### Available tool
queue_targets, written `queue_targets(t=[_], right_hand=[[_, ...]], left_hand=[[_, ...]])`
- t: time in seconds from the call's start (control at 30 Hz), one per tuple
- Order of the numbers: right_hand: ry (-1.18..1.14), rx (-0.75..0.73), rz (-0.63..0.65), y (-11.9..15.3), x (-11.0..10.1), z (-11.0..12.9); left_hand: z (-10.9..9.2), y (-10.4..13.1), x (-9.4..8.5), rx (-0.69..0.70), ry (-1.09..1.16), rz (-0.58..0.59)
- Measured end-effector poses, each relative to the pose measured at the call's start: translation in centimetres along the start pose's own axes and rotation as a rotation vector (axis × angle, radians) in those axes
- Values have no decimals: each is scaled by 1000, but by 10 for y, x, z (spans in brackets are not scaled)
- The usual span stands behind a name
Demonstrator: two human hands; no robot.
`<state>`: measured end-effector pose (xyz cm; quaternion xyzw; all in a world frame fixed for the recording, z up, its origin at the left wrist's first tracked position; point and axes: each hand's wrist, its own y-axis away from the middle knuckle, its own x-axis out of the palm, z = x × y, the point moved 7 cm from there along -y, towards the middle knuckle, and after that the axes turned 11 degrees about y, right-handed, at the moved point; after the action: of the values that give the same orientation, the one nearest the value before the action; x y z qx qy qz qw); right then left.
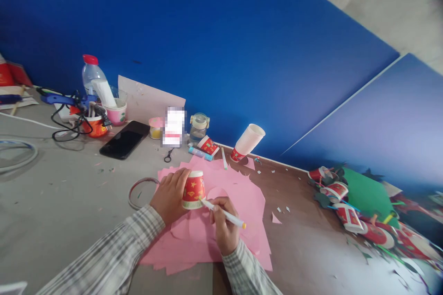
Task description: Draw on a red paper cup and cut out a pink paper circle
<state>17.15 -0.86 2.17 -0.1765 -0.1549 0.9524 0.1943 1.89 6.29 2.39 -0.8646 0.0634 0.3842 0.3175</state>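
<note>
My left hand grips a red paper cup from its left side. The cup has gold figures and a pale band, and stands upside down over pink paper sheets. In my right hand is a white marker with a yellow end. Its tip touches or nearly touches the lower part of the cup. Beneath both hands the pink sheets lie in an uneven pile, some with cut edges.
A black phone, a glass jar and a leaning stack of paper cups stand farther back. Left is a blue glue gun with its cord. A roll of tape lies by my left wrist. Decorated cups crowd the right.
</note>
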Motion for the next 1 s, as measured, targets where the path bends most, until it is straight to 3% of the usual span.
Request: queue_targets(t=[1.0], right_hand=[[1,-5,-2,0,0,-1]], left_hand=[[-1,1,-1,17,4,-18]])
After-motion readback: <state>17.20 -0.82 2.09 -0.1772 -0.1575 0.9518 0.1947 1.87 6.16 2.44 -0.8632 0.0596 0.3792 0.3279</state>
